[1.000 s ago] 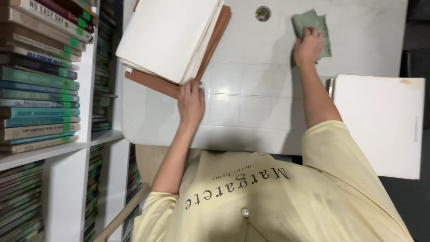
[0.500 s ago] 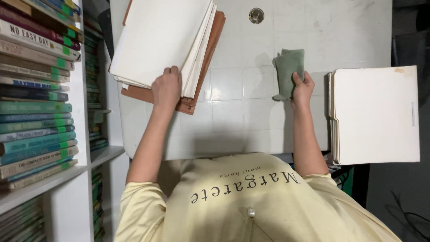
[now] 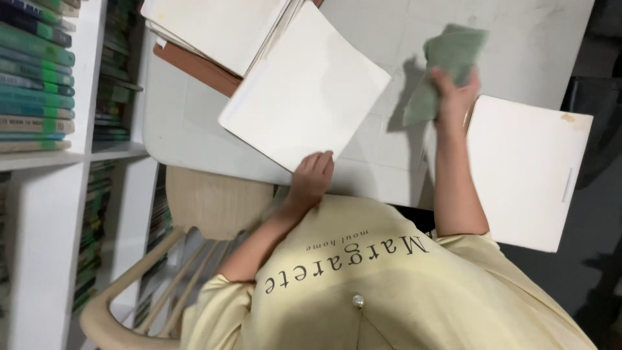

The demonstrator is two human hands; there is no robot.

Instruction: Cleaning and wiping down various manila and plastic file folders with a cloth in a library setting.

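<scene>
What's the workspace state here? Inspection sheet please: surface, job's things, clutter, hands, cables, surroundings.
Surface: white tiled tabletop, partly covered.
Job's things: white blank-covered book pulled off the pile; crumpled green cloth lifted above the table.
Clutter: stack of white books on a brown folder at the far left; second white book pile at the right edge.
Hands: left hand grips the book's near edge; right hand clutches the cloth.
Cables: nothing seen.
Surroundings: white shelf of green-spined books; beige wooden chair.
</scene>
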